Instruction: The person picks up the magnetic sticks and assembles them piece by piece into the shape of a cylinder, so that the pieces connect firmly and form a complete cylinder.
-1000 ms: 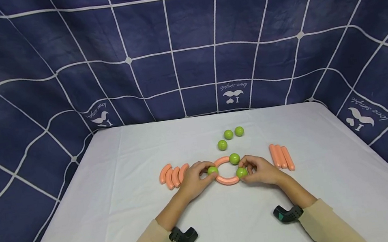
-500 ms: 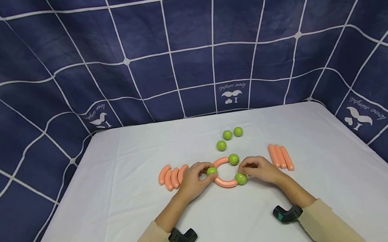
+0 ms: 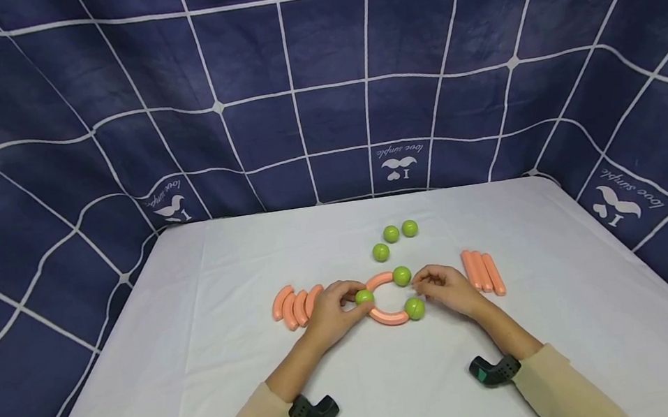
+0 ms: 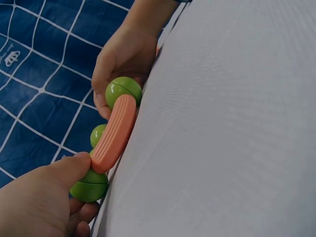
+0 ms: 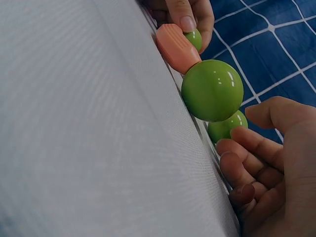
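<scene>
My left hand (image 3: 331, 313) pinches a green ball (image 3: 364, 297) between thumb and fingers. Two curved orange sticks run from that ball: the rear stick (image 3: 379, 279) ends at a second green ball (image 3: 402, 275), the front stick (image 3: 390, 317) at a third ball (image 3: 414, 308). Together they form a partial ring with its gap at the right. In the left wrist view, my left thumb lies over the joint of ball and front stick (image 4: 114, 133). Beside the gap is my right hand (image 3: 448, 288), holding nothing, fingers loosely bent and thumb apart from the nearby front ball (image 5: 212, 90).
Several curved orange sticks (image 3: 299, 306) lie side by side left of my left hand. Three straight orange sticks (image 3: 483, 272) lie beyond my right hand. Loose green balls (image 3: 391, 233) sit farther back on the white-covered table (image 3: 221, 265). A blue checked curtain (image 3: 335, 124) surrounds the table's far sides.
My right hand has let go of the front green ball and drawn slightly away, while that ball and the front stick have shifted a little toward me. My left hand keeps its pinch.
</scene>
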Action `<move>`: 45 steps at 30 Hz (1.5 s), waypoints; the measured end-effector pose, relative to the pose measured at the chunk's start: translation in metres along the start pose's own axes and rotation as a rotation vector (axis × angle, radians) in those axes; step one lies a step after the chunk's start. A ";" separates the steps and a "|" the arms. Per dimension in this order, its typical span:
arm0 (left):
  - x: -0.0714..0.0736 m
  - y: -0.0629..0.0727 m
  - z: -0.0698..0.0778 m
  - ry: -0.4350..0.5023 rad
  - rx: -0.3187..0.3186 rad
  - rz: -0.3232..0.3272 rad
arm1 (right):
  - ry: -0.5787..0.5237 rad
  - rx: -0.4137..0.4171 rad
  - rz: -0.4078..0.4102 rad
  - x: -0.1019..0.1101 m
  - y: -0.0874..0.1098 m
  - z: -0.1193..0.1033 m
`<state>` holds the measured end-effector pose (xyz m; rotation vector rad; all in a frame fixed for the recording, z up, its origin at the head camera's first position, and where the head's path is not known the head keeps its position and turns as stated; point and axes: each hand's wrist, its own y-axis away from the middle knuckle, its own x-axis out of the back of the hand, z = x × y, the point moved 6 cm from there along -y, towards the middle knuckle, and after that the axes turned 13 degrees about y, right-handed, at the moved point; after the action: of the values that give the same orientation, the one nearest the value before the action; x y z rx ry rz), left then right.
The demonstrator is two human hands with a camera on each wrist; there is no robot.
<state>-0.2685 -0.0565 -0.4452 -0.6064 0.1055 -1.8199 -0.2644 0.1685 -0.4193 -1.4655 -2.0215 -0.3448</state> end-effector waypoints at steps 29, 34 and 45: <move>-0.014 0.001 0.003 -0.014 0.069 -0.246 | -0.025 0.035 0.018 -0.003 -0.001 0.005; -0.013 0.001 0.005 -0.125 0.057 -0.210 | 0.047 0.021 -0.010 -0.004 0.003 -0.008; -0.017 0.005 0.007 -0.101 -0.006 -0.216 | 0.111 0.057 -0.013 -0.021 -0.002 0.015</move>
<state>-0.2577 -0.0416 -0.4473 -0.7359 -0.0240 -1.9924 -0.2667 0.1594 -0.4435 -1.3697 -1.9379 -0.3625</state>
